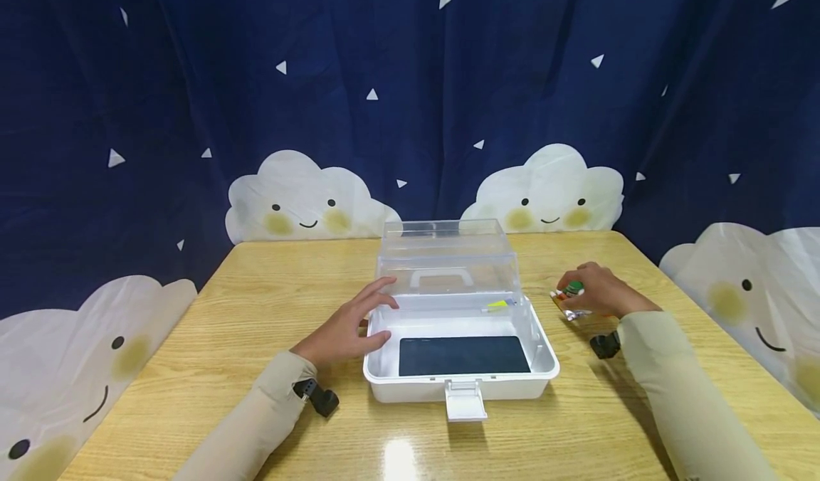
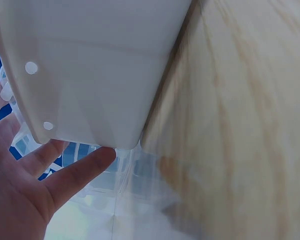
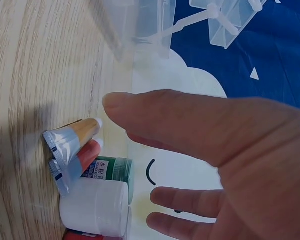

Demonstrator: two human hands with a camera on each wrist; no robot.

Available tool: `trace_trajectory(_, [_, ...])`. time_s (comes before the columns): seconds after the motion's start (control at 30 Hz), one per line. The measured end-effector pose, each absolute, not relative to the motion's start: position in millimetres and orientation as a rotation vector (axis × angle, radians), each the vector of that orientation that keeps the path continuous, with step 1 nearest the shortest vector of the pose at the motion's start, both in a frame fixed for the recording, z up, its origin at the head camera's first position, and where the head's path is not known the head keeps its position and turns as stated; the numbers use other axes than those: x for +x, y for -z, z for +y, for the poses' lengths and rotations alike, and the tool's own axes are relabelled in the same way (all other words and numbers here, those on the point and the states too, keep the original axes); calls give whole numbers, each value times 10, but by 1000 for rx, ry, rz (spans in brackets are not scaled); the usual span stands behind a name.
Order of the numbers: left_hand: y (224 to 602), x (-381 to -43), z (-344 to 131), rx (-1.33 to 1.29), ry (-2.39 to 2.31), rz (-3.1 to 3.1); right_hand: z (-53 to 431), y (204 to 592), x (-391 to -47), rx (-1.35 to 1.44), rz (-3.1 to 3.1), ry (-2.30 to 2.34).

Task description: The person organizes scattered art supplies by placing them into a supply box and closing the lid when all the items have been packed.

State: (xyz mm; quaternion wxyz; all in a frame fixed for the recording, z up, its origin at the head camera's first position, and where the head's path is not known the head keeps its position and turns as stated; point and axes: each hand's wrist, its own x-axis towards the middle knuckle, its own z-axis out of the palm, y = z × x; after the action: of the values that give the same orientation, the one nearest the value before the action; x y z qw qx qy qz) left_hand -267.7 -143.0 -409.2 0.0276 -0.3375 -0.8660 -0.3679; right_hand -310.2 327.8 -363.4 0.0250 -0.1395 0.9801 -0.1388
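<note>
A white plastic case [image 1: 410,390] stands on the table, its clear lid [image 1: 448,271] raised at the back and its front latch hanging down. My left hand [image 1: 346,335] is at the case's left side, fingers spread by the rim; in the left wrist view a fingertip touches the edge of the white side wall [image 2: 100,75]. To the right of the case, my right hand [image 1: 596,292] hovers over paints, thumb and fingers extended. Below it in the right wrist view lie an orange paint tube [image 3: 80,134], a red paint tube [image 3: 87,156], a green jar [image 3: 121,170] and a white jar [image 3: 92,206].
A dark rectangular panel [image 1: 464,356] lies on the case's floor. Something small and yellow [image 1: 497,303] is at its back wall. A red item [image 3: 80,236] shows partly beneath the white jar. Behind the wooden table [image 1: 301,267] hangs a blue curtain [image 1: 333,61].
</note>
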Motion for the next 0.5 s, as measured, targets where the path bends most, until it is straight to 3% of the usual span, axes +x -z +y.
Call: trace_trajectory(0.5, [4099, -2683, -1431, -1042, 1127, -2675, 3332, 3702, -3158, -443, 3003, 414])
